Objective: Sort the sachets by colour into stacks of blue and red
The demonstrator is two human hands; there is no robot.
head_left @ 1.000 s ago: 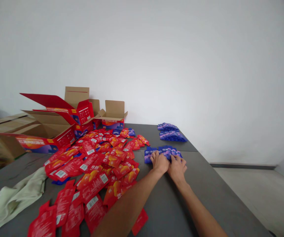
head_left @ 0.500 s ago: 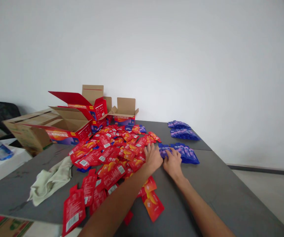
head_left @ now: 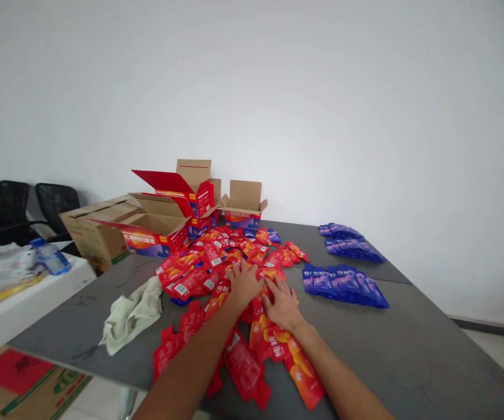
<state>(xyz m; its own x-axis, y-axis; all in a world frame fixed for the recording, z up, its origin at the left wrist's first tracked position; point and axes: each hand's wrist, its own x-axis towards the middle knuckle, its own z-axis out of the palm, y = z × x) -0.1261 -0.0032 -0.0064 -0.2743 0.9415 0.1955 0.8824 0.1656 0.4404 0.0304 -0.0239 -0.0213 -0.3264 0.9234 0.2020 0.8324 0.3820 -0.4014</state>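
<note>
My left hand (head_left: 244,284) lies with fingers spread on the pile of red pouches (head_left: 212,254), which have orange pictures and white labels. Just to its right, my right hand (head_left: 283,304) also rests on the red pouches, fingers stretched out and pointing towards the left. Neither hand grips a pouch that I can see; part of the pile under the palms is hidden. A row of overlapping blue-purple pouches (head_left: 343,284) lies on the table to the right of my right hand. Behind it are two more such rows, a middle one (head_left: 353,248) and a far one (head_left: 339,230).
Open red cartons stand behind the pile: one at left (head_left: 156,236), a stack (head_left: 202,201) and one at the back (head_left: 242,218). A pale cloth (head_left: 133,315) lies on the grey table (head_left: 409,350). Left of it, a white surface bears a bottle (head_left: 53,258).
Both hands have moved left, the right one off the nearest blue row and onto the red pouches. Several near red pouches have shifted. The view has turned left.
</note>
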